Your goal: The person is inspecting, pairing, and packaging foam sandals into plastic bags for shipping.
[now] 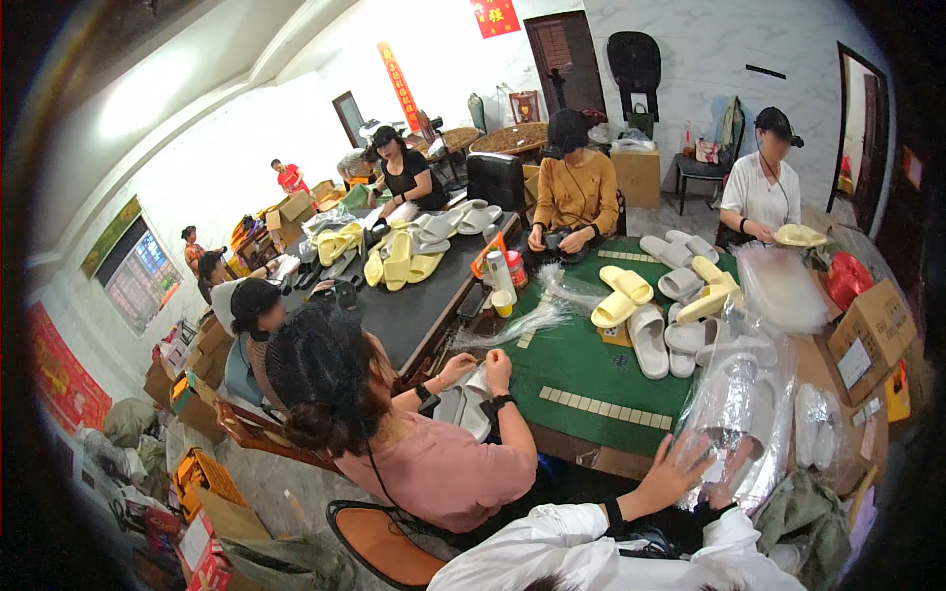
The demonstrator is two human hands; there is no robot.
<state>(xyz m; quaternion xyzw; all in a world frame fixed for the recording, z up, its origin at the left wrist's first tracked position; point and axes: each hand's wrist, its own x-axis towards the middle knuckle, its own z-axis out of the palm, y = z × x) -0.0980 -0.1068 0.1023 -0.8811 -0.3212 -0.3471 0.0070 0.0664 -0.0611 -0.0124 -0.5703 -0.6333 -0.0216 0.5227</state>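
Note:
My left hand [680, 468] lies flat with fingers spread against a clear plastic bag [734, 404] that stands upright in front of me. A pale grey slipper [739, 389] shows inside the bag. My right hand [737, 458] is only dimly seen through the plastic at the bag's lower end, where it grips the bag. Both my sleeves are white. The bag sits over the near right corner of a green table [581, 364].
Yellow slippers [619, 295] and grey slippers [650, 340] lie on the green table beside a row of pale tiles [601, 409]. A person in pink [434, 463] sits close on my left holding grey slippers. Two more people sit across the table. A cardboard box [867, 330] and bagged slippers [816, 424] are at my right.

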